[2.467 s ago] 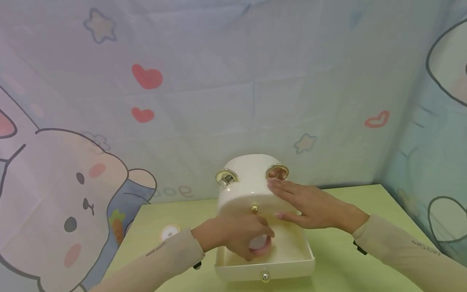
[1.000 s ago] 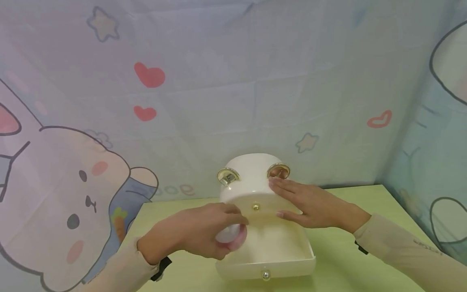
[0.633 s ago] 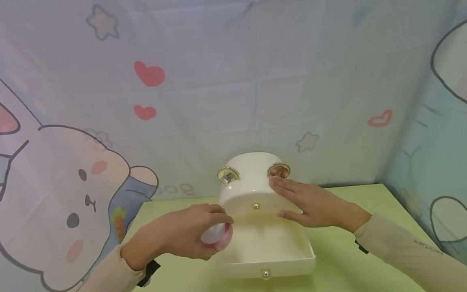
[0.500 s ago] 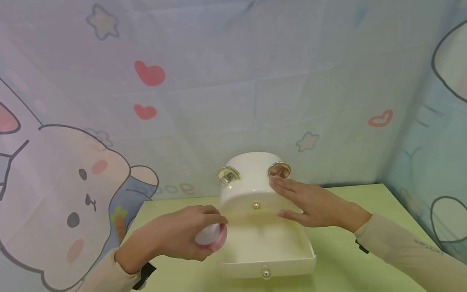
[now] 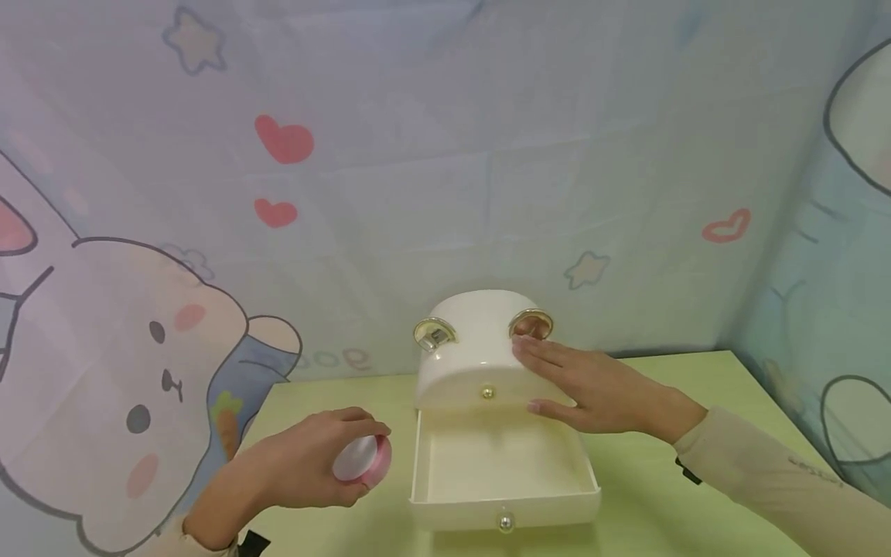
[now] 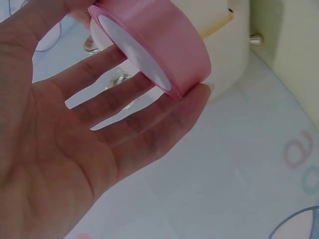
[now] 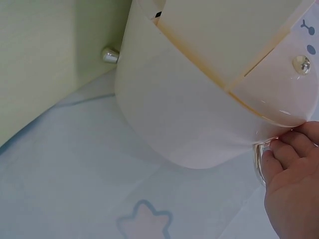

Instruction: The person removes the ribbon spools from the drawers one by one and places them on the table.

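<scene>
My left hand [image 5: 299, 464] pinches a roll of pink ribbon [image 5: 379, 463] between thumb and fingers, above the table and left of the drawer. In the left wrist view the glossy pink ribbon roll [image 6: 172, 42] with its white core sits on the fingertips. A cream rounded box [image 5: 480, 333] with two gold-rimmed ears stands near the back of the table. Its lower drawer [image 5: 504, 510] is pulled out toward me, a round metal knob on its front. My right hand [image 5: 599, 391] rests with straight fingers on the box's top right, beside the right ear.
A pale green table [image 5: 668, 449] carries the box, with its far edge close to the printed cloth backdrop [image 5: 445, 155]. A second printed cloth [image 5: 800, 309] hangs on the right. A small gold knob [image 5: 488, 393] marks the closed upper drawer.
My left hand has lifted the pink ribbon roll out of the drawer and carried it left over the table. The right hand has stayed on the box.
</scene>
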The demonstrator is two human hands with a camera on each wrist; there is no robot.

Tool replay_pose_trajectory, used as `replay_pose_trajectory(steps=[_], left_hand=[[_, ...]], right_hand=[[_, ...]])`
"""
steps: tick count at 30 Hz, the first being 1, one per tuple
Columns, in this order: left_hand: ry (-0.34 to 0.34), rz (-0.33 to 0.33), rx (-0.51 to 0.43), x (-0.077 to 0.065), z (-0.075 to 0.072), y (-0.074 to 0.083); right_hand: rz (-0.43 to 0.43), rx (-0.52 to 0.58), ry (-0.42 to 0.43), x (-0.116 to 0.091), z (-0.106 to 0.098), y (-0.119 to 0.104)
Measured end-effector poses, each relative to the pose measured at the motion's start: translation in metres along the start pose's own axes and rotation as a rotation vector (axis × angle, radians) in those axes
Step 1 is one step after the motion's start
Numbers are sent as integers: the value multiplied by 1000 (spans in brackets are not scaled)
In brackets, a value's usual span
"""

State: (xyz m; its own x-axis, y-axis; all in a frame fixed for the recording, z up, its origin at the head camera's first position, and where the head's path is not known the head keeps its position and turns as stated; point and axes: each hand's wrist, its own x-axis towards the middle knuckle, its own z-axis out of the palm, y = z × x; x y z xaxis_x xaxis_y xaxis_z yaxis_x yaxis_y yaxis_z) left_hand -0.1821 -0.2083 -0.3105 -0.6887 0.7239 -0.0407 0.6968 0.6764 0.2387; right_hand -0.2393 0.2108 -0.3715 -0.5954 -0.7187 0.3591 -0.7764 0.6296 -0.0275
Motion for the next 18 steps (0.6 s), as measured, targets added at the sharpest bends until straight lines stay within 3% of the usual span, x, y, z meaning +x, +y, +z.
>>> replay_pose_trajectory(steps=[6, 10, 18], left_hand=[[16, -46, -6, -13, 19, -20], [44, -42, 7, -22, 32, -31], [33, -84, 4, -32, 58, -57]], right_hand=[[0, 0, -3, 1, -1, -1], [7, 2, -10, 0, -1, -2], [11, 11, -11, 0, -2, -2]])
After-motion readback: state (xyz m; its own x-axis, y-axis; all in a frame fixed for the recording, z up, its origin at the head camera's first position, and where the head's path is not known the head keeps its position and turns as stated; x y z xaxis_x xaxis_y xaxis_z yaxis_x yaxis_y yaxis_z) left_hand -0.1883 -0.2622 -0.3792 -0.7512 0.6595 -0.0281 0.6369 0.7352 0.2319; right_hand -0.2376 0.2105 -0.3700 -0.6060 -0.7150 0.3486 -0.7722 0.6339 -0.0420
